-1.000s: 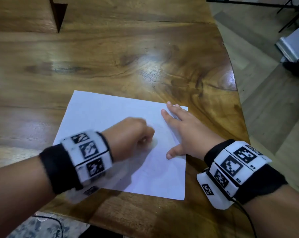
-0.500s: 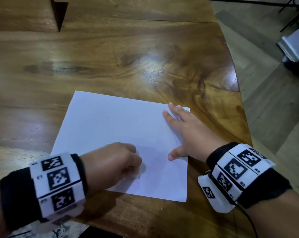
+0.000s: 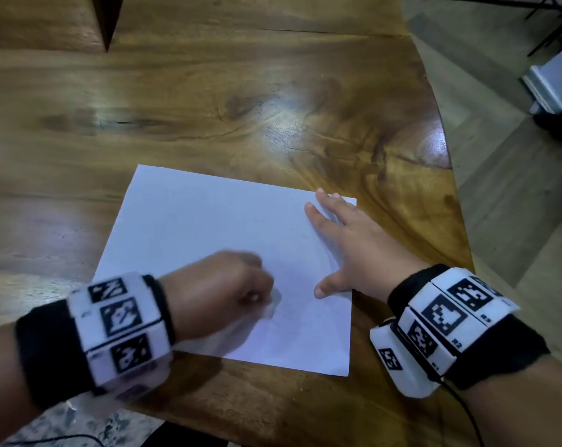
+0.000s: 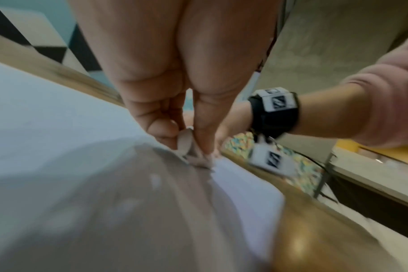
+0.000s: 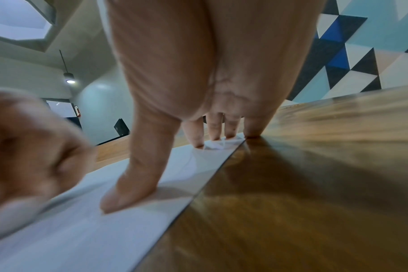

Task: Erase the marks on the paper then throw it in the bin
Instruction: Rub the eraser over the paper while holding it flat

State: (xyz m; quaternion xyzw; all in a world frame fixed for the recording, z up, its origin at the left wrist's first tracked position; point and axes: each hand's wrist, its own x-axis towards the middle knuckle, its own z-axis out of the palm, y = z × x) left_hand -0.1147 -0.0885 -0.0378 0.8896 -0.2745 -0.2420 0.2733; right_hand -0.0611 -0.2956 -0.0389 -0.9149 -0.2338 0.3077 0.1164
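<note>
A white sheet of paper (image 3: 208, 240) lies on the wooden table (image 3: 208, 101) near its front right edge. My left hand (image 3: 228, 291) pinches a small whitish eraser (image 4: 185, 142) and presses it on the paper's lower middle; the hand is blurred. Faint grey marks show on the paper beside the eraser (image 3: 275, 301). My right hand (image 3: 347, 250) lies flat with straight fingers on the paper's right edge, thumb (image 5: 131, 185) and fingertips (image 5: 196, 139) pressing it down. The bin is out of sight.
The table's curved right edge (image 3: 447, 175) runs close to the paper, with tiled floor (image 3: 512, 195) beyond. A dark notch (image 3: 107, 17) cuts into the tabletop at the far left. A cable (image 3: 460, 404) hangs from my right wrist band.
My left hand with the eraser swept down and left across the paper, then back up and right. The right hand and the paper stayed put.
</note>
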